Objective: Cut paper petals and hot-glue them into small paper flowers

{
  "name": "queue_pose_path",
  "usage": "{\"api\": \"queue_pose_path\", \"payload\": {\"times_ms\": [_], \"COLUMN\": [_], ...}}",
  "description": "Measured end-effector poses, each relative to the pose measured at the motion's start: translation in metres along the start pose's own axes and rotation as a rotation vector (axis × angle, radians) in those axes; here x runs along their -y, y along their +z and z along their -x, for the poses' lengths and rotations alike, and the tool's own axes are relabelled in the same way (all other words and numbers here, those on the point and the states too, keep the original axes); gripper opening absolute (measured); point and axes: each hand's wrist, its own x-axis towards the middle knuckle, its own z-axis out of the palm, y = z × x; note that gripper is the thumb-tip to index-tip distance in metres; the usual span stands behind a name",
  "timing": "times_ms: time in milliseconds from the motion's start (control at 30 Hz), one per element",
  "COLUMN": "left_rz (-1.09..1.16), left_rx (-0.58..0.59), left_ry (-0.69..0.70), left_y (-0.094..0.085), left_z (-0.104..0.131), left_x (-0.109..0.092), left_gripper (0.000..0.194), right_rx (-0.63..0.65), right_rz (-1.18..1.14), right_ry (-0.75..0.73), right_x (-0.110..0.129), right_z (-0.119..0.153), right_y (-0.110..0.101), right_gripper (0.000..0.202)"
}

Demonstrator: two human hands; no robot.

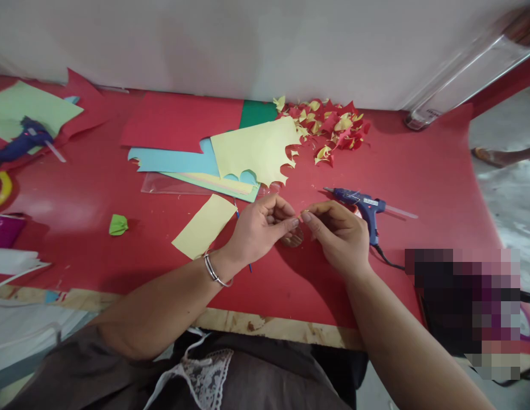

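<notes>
Both hands meet over the red tabletop [286, 290], fingertips almost touching. My left hand [263, 225], with a silver bangle at its wrist, pinches with thumb and forefinger. My right hand [339, 233] makes a like pinch from the other side. Whatever sits between the fingertips is tiny and pale, and I cannot make out what it is. Below them lies a clear round object [293, 237], partly hidden by the fingers. A blue glue gun [361, 202] rests just beyond my right hand. By my left wrist is a pale yellow paper rectangle [203, 228], with a blue pen-like stick partly under the arm.
Cut coloured sheets, with a scalloped yellow sheet [252, 145] on top, lie against the wall. Red and yellow paper scraps [333, 122] are heaped at the back right. A green paper piece [118, 225] and a second glue gun [28, 136] are leftward. A blurred-out person is at right.
</notes>
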Motion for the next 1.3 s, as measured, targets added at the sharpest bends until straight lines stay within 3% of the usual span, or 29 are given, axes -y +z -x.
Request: {"api": "queue_pose_path", "payload": {"times_ms": [267, 500, 700, 900, 1000, 1100, 1300], "left_rz": [-0.008, -0.051, -0.255, -0.159, -0.106, -0.008, 0.011], "left_rx": [0.018, 0.075, 0.007, 0.024, -0.102, -0.283, -0.5], "left_ry": [-0.048, -0.029, 0.133, 0.119, 0.142, 0.213, 0.333], "left_y": [-0.002, -0.005, -0.008, -0.005, -0.018, -0.038, -0.062], "left_z": [0.001, 0.001, 0.004, -0.001, -0.008, -0.02, -0.039], "left_x": [0.001, 0.002, -0.009, -0.008, -0.011, -0.012, 0.001], "left_gripper": [0.03, 0.027, 0.024, 0.02, 0.02, 0.024, 0.025], "right_rx": [-0.005, -0.007, -0.013, 0.007, 0.005, 0.123, 0.551], "right_rz": [-0.083, -0.113, -0.059, -0.046, 0.039, 0.172, 0.427], "right_ry": [0.012, 0.031, 0.027, 0.007, -0.043, -0.146, -0.258], "right_x": [0.007, 0.0, 0.003, 0.006, 0.006, 0.008, 0.019], "right_z": [-0.002, -0.002, -0.002, 0.001, 0.005, 0.01, 0.014], "right_y": [0.0, -0.002, -0.001, 0.005, 0.008, 0.013, 0.041], "right_gripper": [0.021, 0.02, 0.027, 0.026, 0.023, 0.019, 0.022]}}
